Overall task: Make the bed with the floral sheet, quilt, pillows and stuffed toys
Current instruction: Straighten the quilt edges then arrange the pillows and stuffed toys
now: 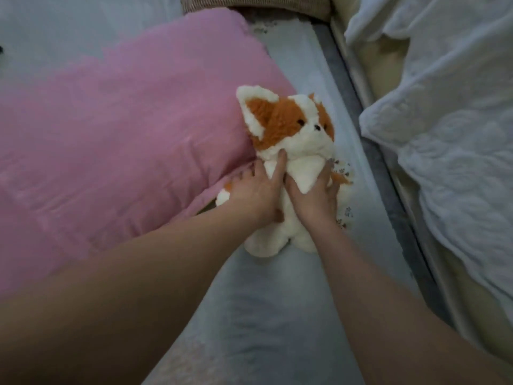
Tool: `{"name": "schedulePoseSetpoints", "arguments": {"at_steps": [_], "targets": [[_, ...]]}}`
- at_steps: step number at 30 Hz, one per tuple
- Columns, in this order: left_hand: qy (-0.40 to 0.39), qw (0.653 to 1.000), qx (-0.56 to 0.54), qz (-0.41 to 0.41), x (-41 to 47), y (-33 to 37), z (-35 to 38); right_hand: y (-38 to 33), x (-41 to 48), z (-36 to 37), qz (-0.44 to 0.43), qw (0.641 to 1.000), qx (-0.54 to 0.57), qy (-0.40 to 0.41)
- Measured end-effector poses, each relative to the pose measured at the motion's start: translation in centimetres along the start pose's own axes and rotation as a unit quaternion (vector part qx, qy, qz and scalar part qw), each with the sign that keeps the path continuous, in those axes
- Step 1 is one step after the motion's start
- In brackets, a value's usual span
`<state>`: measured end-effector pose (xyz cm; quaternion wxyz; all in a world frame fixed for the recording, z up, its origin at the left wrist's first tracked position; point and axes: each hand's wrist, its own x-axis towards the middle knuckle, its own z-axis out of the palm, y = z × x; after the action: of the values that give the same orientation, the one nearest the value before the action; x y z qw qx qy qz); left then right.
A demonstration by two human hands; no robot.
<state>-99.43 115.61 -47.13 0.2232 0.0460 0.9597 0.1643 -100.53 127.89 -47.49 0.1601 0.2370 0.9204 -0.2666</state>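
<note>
A toy (291, 140), white with orange patches on head and ears, on its back on the sheet (277, 315). Head toward the far end of the bed, face upward, hind legs toward the camera. Pressed on one side against the near corner of a pink pillow (125, 140), with one white paw and a bit of orange showing at that corner's edge.

Left hand (255, 193) on the toy's pillow side, gripping the body. Index finger straight up the chest, tip under the chin. Other fingers spread round the flank, between toy and pillow.

Right hand (313, 195) on the other side, also gripping. Thumb laid across the white belly, fingers curled round the flank, tips near an orange tuft sticking out there. Hands just beside each other over the belly. Both forearms bare, reaching in from the lower edge.

Sheet pale blue-grey and mostly smooth, with a small dark flower print just visible beside the toy on the right. Print elsewhere too faint to make out. Pillow large, lying on the sheet to the left and covering most of that side.

Along the right of the sheet, a grey edge (388, 176) running diagonally. Beyond it, a cream surface (391, 62) with a crumpled white cloth (444, 140) heaped on it, puckered in texture, well apart from the toy. At the top, beyond the pillow, a strip of brown woven stuff (258, 4), partly cut off by the frame.
</note>
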Motion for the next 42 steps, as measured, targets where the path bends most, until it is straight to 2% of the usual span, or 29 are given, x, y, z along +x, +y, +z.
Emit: {"name": "schedulePoseSetpoints", "arguments": {"at_steps": [3, 10, 17, 21, 24, 28, 34, 35, 42], "targets": [[0.017, 0.998, 0.054, -0.018, 1.1, 0.3, 2.1, 0.9, 0.9, 1.1, -0.010, 0.999, -0.052, 0.009], [0.038, 0.996, 0.074, -0.005, 1.2, 0.4, 2.0, 0.9, 0.9, 2.4, -0.063, 0.987, -0.067, 0.132], [0.093, 0.994, -0.001, 0.060, -3.2, -0.3, -0.2, 0.7, -2.6, 1.0, -0.156, 0.958, 0.021, 0.239], [0.138, 0.988, -0.012, 0.073, -7.4, -4.6, -3.2, -3.2, -8.2, 2.4, -0.201, 0.935, 0.084, 0.280], [0.168, 0.985, -0.003, 0.045, -10.2, -9.5, -5.4, -7.7, -11.5, 4.3, -0.229, 0.929, 0.118, 0.268], [0.219, 0.975, 0.001, -0.025, -14.8, -18.0, -8.6, -15.8, -16.3, 8.5, -0.315, 0.908, 0.160, 0.227], [0.319, 0.940, 0.007, -0.120, -22.9, -33.0, -12.4, -29.3, -25.1, 17.1, -0.425, 0.875, 0.179, 0.150], [0.325, 0.938, 0.008, -0.121, -23.2, -33.7, -12.6, -30.1, -25.4, 17.6, -0.429, 0.873, 0.180, 0.145], [0.337, 0.901, -0.008, -0.272, -31.5, -43.3, -14.2, -37.6, -34.4, 25.0, -0.489, 0.857, 0.156, 0.038]]}}
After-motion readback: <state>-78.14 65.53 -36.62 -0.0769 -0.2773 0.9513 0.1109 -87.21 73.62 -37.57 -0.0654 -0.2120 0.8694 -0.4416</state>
